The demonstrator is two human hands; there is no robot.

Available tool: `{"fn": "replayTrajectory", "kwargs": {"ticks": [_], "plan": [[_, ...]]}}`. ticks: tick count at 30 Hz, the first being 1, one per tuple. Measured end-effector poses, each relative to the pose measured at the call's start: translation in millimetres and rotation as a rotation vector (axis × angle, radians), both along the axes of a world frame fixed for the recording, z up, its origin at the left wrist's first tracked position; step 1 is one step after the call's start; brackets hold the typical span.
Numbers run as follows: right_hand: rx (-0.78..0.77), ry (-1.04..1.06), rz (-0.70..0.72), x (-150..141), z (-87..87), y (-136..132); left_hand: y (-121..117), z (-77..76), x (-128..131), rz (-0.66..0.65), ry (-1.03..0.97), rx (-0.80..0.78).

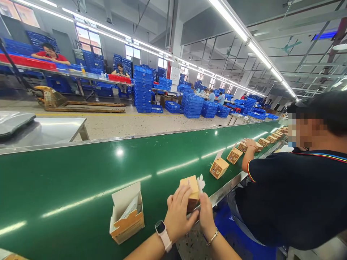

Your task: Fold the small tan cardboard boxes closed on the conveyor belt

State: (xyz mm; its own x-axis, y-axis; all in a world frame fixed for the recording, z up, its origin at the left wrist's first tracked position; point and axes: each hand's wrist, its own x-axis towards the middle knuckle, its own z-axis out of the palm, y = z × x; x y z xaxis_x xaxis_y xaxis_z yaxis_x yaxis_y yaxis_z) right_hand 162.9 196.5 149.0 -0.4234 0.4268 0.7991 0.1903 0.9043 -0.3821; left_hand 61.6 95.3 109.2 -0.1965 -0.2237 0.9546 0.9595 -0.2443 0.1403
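A small yellow-and-brown cardboard box (189, 182) sits at the near edge of the green conveyor belt, between my two hands. My left hand (177, 213), with a pink-strapped watch at the wrist, lays its fingers over the top and left side of the box. On the other side, my right hand (207, 215) presses its fingers against the white flap (201, 182), which sticks out at the right. To the left stands an open cardboard box (128, 224), its lid raised and a whitish packet (131, 208) inside.
The green conveyor belt (89, 162) runs from left to far right, carrying several more boxes (219, 168). A co-worker (292, 195) in a dark shirt stands close on my right, one hand (249, 143) at a box. Stacked blue crates (142, 88) and a pallet jack (51, 97) stand beyond.
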Motion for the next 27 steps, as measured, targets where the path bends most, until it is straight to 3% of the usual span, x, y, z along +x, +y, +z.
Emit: {"fn": "replayTrajectory", "kwargs": {"ticks": [3, 5, 8, 11, 13, 15, 19, 23, 27], "plan": [[0.116, -0.124, 0.042, 0, -1.1, -4, 15, 8.9, -16, 0.039, -0.15, -0.005], [0.257, -0.018, 0.066, 0, 6.6, 0, 20, 9.6, -22, 0.07, -0.242, 0.087], [0.355, 0.012, 0.164, -2, 31.4, 11, 19, 4.6, -23, 0.107, -0.191, 0.236], [0.424, -0.239, 0.36, -9, 62.3, 16, 17, 1.8, -22, 0.106, -0.059, 0.153], [0.437, -0.329, 0.394, -14, 80.8, 12, 19, 4.5, -23, 0.077, -0.041, 0.085], [0.368, -0.377, 0.347, -18, 95.0, 4, 24, 10.5, -24, -0.072, -0.075, 0.037], [0.013, -0.264, 0.22, -29, 101.9, -11, 33, 29.0, -22, -0.565, -0.384, -0.014], [-0.216, 0.032, 0.119, -44, 86.6, -12, 41, 50.5, -21, -0.706, -0.758, 0.043], [-0.463, 0.211, 0.083, -55, 79.7, -8, 48, 70.7, -23, -0.924, -1.103, -0.012]]}}
